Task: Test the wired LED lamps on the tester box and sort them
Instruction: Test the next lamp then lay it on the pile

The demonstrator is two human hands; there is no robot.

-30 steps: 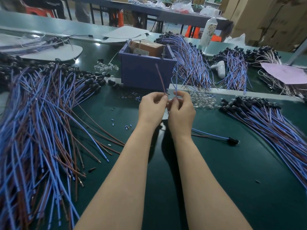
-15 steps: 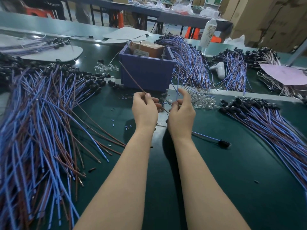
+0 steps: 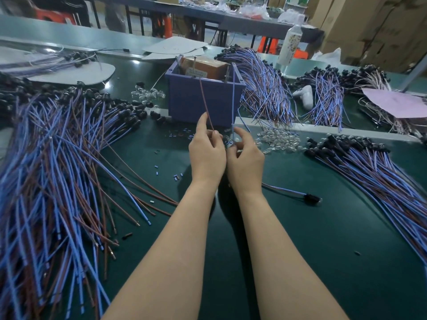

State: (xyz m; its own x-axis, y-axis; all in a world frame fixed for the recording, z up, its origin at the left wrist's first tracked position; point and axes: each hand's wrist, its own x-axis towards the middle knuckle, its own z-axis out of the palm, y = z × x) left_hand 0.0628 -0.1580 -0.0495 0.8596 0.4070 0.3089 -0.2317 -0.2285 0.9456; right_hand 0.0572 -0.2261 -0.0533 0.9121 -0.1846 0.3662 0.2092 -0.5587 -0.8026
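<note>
Left hand (image 3: 206, 151) pinches the brown lead (image 3: 206, 105), right hand (image 3: 245, 155) the blue lead (image 3: 233, 100); tips reach the box (image 3: 203, 100) beyond. Light, limp wires: grip near the ends.

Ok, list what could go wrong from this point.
The left hand holds the brown wire and the right hand the blue wire, both raised toward the tester box. Being thin and flexible, the leads might miss the metal posts. The lamp could also drop among the loose clear LEDs and get mixed up.
</note>
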